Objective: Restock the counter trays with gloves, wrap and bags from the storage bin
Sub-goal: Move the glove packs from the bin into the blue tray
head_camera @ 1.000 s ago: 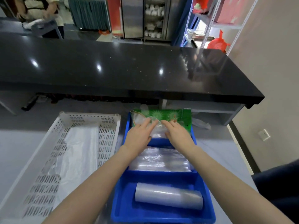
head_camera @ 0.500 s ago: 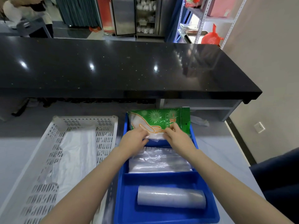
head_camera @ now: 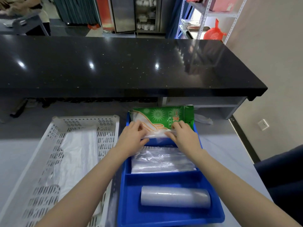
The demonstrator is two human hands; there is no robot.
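Note:
A blue divided tray [head_camera: 164, 215] stands in front of me. A green pack of gloves [head_camera: 164, 114] leans tilted in its far compartment. My left hand [head_camera: 132, 139] and my right hand [head_camera: 184, 136] both grip the pack's clear lower edge. The middle compartment holds a flat stack of clear bags [head_camera: 162, 161]. A roll of clear wrap [head_camera: 175, 196] lies in the near compartment. To the left stands a white perforated storage bin [head_camera: 105, 126] with white plastic sheeting [head_camera: 72, 158] lying in it.
A long black counter [head_camera: 131, 66] runs across behind the tray, with an open shelf [head_camera: 213, 108] under its right end. A wall with a socket [head_camera: 263, 124] is at the right. Metal shelving with a red bag [head_camera: 213, 32] stands beyond.
The green pack has been tipped up so its printed face shows more, and both hands have slid down to its lower clear edge. The view has tilted slightly.

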